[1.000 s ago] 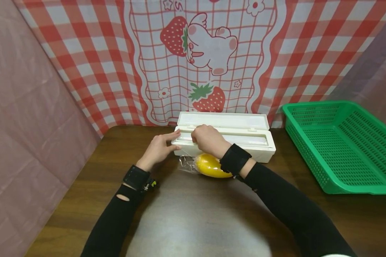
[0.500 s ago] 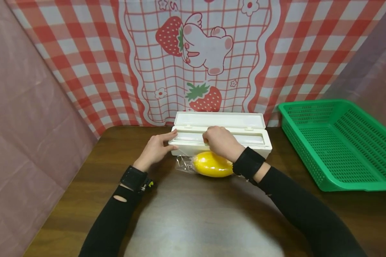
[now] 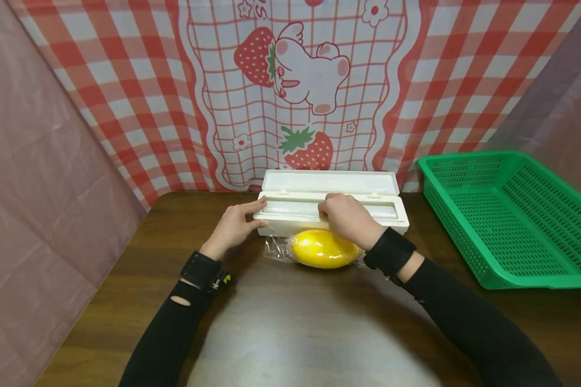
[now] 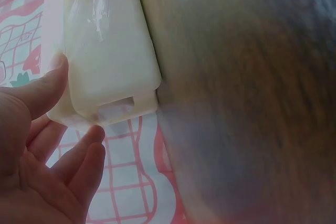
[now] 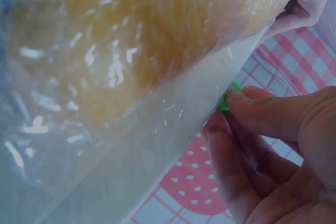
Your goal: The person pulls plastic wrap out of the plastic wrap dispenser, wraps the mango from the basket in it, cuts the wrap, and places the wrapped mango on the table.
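A white cling film dispenser (image 3: 290,228) lies at the table's back with its lid (image 3: 329,183) raised. My left hand (image 3: 232,228) holds its left end between thumb and fingers. Over the dispenser's top, my right hand (image 3: 351,219) pinches a small green slider (image 5: 231,95), visible in the right wrist view. A smooth yellow oval thing (image 3: 321,249), perhaps a toy fruit, lies against the dispenser's front. Clear cling film (image 3: 277,249) wraps it, with crinkled ends at its sides. In the head view, my right fingers hide the slider.
A green plastic basket (image 3: 491,279) stands on the right of the brown wooden table (image 3: 281,322). Behind the table hangs a red checked cloth (image 3: 140,80) with a strawberry print. Pink cloth (image 3: 43,161) hangs on the left.
My right hand has slid rightward along the dispenser's top, exposing more of the yellow thing. My left hand stays at the left end. The camera view has shifted slightly.
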Motion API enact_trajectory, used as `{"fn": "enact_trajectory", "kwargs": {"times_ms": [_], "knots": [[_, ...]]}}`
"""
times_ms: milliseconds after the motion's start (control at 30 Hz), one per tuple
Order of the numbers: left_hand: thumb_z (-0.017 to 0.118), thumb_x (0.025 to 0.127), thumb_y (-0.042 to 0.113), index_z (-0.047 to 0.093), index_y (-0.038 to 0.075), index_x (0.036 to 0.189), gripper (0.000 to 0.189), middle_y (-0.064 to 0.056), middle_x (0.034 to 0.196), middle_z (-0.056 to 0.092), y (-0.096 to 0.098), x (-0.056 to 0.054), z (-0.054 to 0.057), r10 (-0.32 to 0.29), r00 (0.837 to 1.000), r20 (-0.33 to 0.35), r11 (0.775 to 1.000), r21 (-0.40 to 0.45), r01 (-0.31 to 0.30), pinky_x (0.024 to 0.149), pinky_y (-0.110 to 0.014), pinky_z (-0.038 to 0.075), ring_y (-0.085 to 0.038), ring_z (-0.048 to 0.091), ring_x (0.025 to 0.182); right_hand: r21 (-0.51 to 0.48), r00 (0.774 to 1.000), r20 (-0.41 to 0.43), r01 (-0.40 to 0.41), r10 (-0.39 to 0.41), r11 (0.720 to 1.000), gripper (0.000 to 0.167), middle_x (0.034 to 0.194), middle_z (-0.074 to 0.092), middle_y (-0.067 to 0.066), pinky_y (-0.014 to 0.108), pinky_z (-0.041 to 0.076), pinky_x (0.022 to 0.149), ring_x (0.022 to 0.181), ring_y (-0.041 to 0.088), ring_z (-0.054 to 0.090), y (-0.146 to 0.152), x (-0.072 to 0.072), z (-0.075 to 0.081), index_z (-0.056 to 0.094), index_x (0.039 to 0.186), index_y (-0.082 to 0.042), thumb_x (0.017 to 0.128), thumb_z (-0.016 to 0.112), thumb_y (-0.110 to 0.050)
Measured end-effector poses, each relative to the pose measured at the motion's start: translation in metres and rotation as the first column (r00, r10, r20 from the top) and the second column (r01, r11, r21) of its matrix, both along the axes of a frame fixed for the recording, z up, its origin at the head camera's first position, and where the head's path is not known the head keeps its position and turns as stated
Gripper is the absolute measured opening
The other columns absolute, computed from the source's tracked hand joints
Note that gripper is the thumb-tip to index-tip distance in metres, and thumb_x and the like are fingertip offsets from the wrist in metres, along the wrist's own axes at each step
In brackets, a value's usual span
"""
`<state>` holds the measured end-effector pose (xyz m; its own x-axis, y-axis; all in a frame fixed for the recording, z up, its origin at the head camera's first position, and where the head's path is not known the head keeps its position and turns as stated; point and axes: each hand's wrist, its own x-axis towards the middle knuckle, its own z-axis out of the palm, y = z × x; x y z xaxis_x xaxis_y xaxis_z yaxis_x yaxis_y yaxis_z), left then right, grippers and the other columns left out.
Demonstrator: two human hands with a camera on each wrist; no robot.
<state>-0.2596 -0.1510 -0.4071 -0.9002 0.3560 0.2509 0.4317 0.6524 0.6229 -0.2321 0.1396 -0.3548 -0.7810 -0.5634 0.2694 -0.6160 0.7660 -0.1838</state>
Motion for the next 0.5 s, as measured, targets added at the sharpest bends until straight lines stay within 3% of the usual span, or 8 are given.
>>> {"fn": "enact_trajectory", "kwargs": {"times_ms": [500], "knots": [[0.078, 0.087, 0.024, 0.059, 0.011, 0.138, 0.056, 0.006, 0.143, 0.052, 0.001, -0.001, -0.002, -0.016, 1.000, -0.017, 1.000, -0.003, 0.016, 0.101, -0.039, 0.042, -0.019, 0.044, 0.136, 0.021, 0.999, 0.016, 0.048, -0.048, 0.999, 0.018, 0.072, 0.047, 0.008, 0.034, 0.035, 0.063, 0.066, 0.023, 0.040, 0.012, 0.002, -0.001, 0.068, 0.079, -0.005, 0.091, 0.062, 0.005]]}}
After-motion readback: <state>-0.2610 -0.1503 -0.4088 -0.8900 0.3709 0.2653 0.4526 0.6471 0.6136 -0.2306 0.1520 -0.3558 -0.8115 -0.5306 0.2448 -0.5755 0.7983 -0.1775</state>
